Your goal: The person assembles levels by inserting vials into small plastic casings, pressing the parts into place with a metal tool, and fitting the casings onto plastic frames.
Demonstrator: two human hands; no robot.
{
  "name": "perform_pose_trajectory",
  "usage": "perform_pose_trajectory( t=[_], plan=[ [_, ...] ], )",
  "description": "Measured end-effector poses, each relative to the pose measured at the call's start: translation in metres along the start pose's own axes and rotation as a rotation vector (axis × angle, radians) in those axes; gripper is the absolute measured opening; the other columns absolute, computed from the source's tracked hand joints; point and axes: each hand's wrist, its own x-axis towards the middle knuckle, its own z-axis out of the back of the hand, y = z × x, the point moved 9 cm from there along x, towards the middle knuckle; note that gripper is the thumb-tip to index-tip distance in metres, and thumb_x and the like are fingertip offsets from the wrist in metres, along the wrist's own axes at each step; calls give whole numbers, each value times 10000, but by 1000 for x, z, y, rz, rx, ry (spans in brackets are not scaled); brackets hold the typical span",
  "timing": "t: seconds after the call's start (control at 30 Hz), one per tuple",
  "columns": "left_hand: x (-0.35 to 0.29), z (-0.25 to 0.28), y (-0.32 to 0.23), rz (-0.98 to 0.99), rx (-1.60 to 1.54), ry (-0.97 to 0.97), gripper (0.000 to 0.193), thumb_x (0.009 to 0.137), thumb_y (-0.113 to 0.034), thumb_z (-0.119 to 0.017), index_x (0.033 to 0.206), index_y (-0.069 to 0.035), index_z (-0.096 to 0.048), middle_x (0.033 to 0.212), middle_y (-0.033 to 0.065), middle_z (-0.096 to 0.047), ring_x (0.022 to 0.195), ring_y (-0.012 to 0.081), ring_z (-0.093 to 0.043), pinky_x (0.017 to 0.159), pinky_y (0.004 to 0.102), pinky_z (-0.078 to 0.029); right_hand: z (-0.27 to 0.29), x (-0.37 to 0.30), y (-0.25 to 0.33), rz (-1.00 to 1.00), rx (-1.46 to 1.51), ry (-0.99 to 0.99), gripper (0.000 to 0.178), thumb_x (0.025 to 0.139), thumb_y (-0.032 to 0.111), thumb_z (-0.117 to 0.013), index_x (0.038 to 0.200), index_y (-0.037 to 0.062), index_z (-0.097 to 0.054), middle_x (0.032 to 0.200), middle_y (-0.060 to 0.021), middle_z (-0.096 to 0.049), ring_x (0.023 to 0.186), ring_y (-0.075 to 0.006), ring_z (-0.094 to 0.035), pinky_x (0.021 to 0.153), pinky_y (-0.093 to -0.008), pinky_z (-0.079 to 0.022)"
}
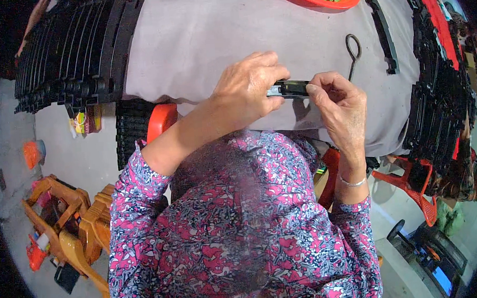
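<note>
A narrow black plastic strip (295, 88) is held level above the cloth between my two hands. Its left end shows a pale, shiny section and sits in the grip of my left hand (248, 88). The thumb and fingertips of my right hand (338, 98) pinch the other end; anything small under those fingertips is hidden. Just beyond my right hand, a dark metal rod with a looped end (353, 49) lies on the grey cloth (188, 43). Farther right rests a single long black plastic strip (383, 36).
Long black strips (74, 50) are stacked at the table's left, and another pile (432, 99) lines the right edge. A red tray (300, 2) at the far side holds small green and yellow pieces. Below left stand a red seat (161, 121) and wooden furniture (73, 214).
</note>
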Motion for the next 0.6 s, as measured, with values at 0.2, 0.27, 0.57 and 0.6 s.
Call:
perform_pose_trajectory(
  t=[0.2,0.27,0.57,0.6],
  plan=[
    [0,2,-3,-13,-3,-16,296,689,-91,-745,940,7,-625,829,144,-541,803,337,-586,695,429,-485,-2,3,-1,29,-176,-32,69,834,52,-697,865,-5,-674,675,-40,-644,616,-76,-606,575,-265,-483],
    [0,1,-3,0,6,-1,303,684,-89,-749,944,6,-626,836,147,-544,811,337,-587,702,428,-486,-2,2,0,77,-190,-64,67,831,51,-698,860,-3,-671,683,-54,-650,612,-87,-615,575,-271,-487],
    [-5,10,-7,-53,18,-57,389,682,-64,-756,1039,20,-624,916,143,-581,901,339,-615,774,412,-514,-1,0,4,128,-260,-113,70,817,40,-692,857,12,-642,685,-89,-637,588,-148,-621,575,-303,-492],
    [-4,12,-9,-54,16,-54,389,682,-64,-756,1039,20,-624,916,143,-581,901,339,-615,774,412,-514,-1,0,4,125,-256,-110,69,817,40,-688,857,14,-638,683,-95,-632,588,-161,-620,578,-311,-492]
  ],
)
